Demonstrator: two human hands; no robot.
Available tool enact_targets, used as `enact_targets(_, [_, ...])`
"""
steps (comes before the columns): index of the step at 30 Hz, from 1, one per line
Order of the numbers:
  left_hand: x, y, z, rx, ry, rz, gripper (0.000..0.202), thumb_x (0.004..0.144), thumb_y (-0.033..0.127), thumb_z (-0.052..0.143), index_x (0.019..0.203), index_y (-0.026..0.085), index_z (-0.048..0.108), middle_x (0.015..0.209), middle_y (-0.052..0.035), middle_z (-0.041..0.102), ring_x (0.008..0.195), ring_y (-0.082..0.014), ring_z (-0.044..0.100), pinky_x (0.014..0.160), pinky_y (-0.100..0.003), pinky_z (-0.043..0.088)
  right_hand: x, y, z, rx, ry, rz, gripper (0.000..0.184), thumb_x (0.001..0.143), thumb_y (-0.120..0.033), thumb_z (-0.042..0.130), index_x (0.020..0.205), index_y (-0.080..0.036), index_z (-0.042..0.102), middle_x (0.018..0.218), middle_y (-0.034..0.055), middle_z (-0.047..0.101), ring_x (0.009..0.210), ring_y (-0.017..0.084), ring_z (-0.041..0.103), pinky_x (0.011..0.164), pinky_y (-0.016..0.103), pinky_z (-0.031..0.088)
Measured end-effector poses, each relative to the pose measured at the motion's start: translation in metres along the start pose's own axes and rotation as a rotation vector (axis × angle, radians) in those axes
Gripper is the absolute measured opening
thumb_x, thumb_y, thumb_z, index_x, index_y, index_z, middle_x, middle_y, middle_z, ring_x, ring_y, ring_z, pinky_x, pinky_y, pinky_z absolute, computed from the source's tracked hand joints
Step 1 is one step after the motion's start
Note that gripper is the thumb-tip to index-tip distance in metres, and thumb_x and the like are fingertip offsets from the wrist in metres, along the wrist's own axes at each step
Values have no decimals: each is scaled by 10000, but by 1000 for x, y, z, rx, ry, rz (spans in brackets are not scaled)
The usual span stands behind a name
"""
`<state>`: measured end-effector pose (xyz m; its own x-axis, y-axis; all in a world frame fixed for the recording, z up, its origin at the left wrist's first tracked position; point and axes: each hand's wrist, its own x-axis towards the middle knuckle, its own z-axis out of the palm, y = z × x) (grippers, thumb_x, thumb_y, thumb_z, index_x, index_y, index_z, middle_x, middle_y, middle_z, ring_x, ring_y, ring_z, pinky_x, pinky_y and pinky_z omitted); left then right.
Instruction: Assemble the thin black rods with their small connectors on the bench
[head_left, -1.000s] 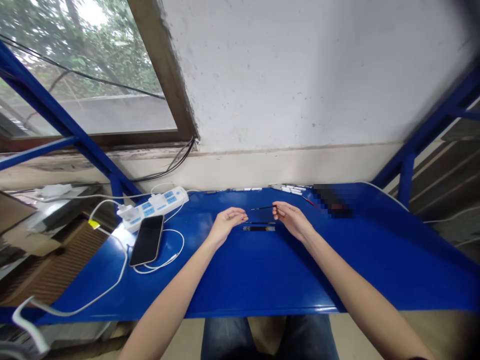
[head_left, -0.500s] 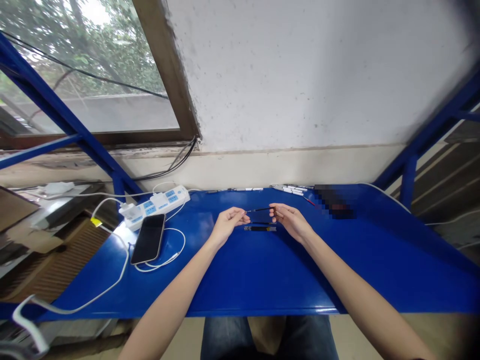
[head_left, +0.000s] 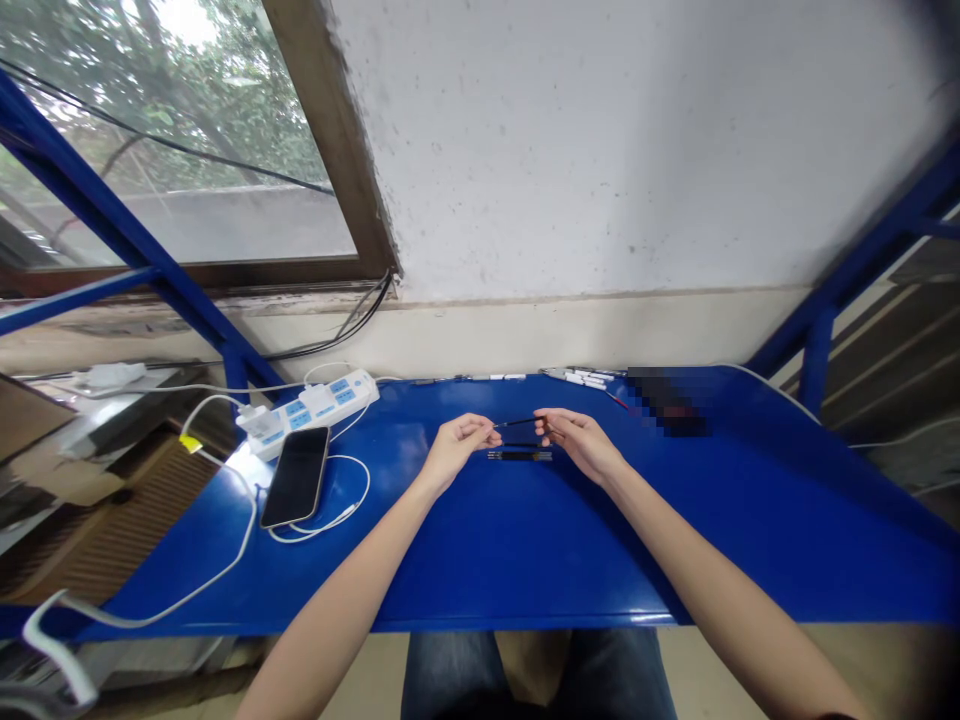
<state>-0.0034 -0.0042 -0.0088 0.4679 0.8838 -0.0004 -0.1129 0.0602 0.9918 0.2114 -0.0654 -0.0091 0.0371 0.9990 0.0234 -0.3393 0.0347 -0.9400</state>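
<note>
A glossy blue-painted steel workbench fills the lower view, backed by a scuffed white plaster wall, with a brown-framed window away beyond the left hand. Blue steel frame posts rise at the bench's far corners. Further left of the left hand lie a white power strip with blue switches, a black smartphone and a looped white charging cable. Beyond the right hand, a row of small white pen-like parts lines the far edge beside a pixelated, obscured patch.

The bare forearms reach in from the bottom, and the hands have drawn closer than a second ago, now facing each other with a small gap between them. The right hand is curled and appears to pinch the right end of a thin black rod, which is slightly tilted and clear of the bench. The left hand is half-curled, its fingertips just at the rod's left end; whether they grip it, I cannot tell. Just below the rod, nearer the body, two slim black pen-like sticks lie side by side on the bench.
</note>
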Motion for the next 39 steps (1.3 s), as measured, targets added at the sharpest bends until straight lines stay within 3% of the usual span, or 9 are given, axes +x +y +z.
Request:
enact_targets(3, [1, -1, 0, 18, 7, 25, 345, 690, 412, 755, 849, 134, 624, 764, -55, 709, 763, -181, 683, 822, -358, 531, -1, 3, 0, -137, -6, -31, 316, 734, -433, 708, 931, -187, 733, 797, 46, 669, 703, 143, 575, 666, 293, 454])
enact_targets(7, [2, -3, 0, 115, 26, 88, 314, 718, 429, 719, 815, 144, 632, 758, -52, 701, 751, -179, 671, 807, -347, 522, -3, 5, 3, -511, -16, -167, 267, 782, -434, 645, 881, -206, 740, 820, 41, 665, 661, 144, 555, 622, 285, 430])
enact_targets(11, [2, -4, -2, 245, 22, 144, 269, 751, 418, 681, 799, 156, 642, 762, -47, 692, 751, -176, 651, 777, -328, 507, -5, 7, 7, -809, -56, -331, 200, 839, -353, 576, 859, -227, 729, 790, 35, 657, 641, 148, 540, 636, 296, 424])
enact_targets(15, [1, -4, -4, 446, 38, 247, 217, 792, 385, 645, 795, 169, 666, 806, -48, 685, 779, -181, 630, 780, -325, 488, -6, 7, 8, -994, -116, -400, 152, 840, -259, 561, 871, -237, 708, 768, 34, 654, 695, 171, 540, 697, 322, 428])
enact_targets(19, [1, -6, -5, 580, 55, 348, 199, 839, 356, 588, 870, 188, 690, 901, -58, 672, 822, -178, 616, 791, -315, 479, -4, 7, 4, -1089, -131, -419, 144, 843, -218, 550, 861, -222, 693, 772, 46, 648, 741, 188, 542, 727, 337, 433])
enact_targets(24, [2, -6, -8, 661, 93, 359, 210, 874, 328, 530, 929, 196, 684, 953, -66, 663, 823, -179, 607, 798, -318, 473, -2, 12, -3, -1182, -145, -450, 177, 833, -150, 536, 872, -208, 699, 815, 61, 651, 773, 197, 546, 728, 337, 447])
enact_targets(31, [0, -5, -5, 705, 36, 409, 205, 882, 311, 512, 899, 197, 682, 932, -62, 651, 855, -183, 608, 783, -297, 462, 1, 22, -7, -1225, -150, -460, 190, 824, -118, 549, 873, -206, 710, 851, 66, 657, 803, 201, 562, 749, 339, 457])
enact_targets(35, [-1, -3, -4, 755, 26, 433, 198, 893, 278, 499, 896, 198, 681, 931, -63, 647, 876, -185, 610, 799, -297, 455, 0, 19, -5, -1239, -154, -475, 171, 833, -149, 559, 897, -211, 706, 885, 71, 648, 816, 203, 558, 795, 365, 453])
enact_targets(39, [-2, -2, -5, 774, 21, 444, 196, 898, 256, 493, 897, 197, 679, 938, -63, 643, 891, -188, 610, 823, -302, 450, -3, 14, -1, -1273, -170, -484, 220, 821, -243, 623, 1032, -218, 679, 990, 88, 618, 898, 227, 546, 854, 409, 429])
